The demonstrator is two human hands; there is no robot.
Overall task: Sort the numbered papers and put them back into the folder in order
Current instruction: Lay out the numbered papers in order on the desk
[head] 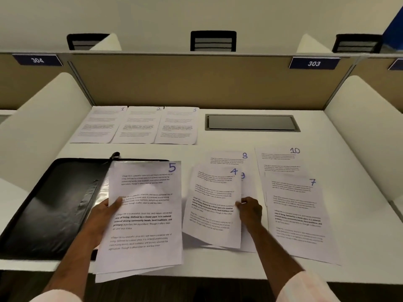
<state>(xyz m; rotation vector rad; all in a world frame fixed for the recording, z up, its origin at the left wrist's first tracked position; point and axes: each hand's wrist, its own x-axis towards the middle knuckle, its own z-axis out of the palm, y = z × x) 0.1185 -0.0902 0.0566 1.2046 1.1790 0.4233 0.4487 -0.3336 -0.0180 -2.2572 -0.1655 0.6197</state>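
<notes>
Left hand (104,214) pinches a thin sheaf with sheet 5 (146,210) on top, over the open black folder (50,205); right hand (250,209) grips sheet 4 (212,205) by its right edge, raised off sheets 8 (231,159) and 9. Paper is light, limp, likely slippery: hold at mid-edge, pinched. White carrel desk (218,140); sheets 1 (98,125), 2 (138,125), 3 (177,126) line its back, 10 (279,160) and 7 (296,214) lie right.

White desk (218,140) — papers (135,125), black folder (50,205)
</notes>
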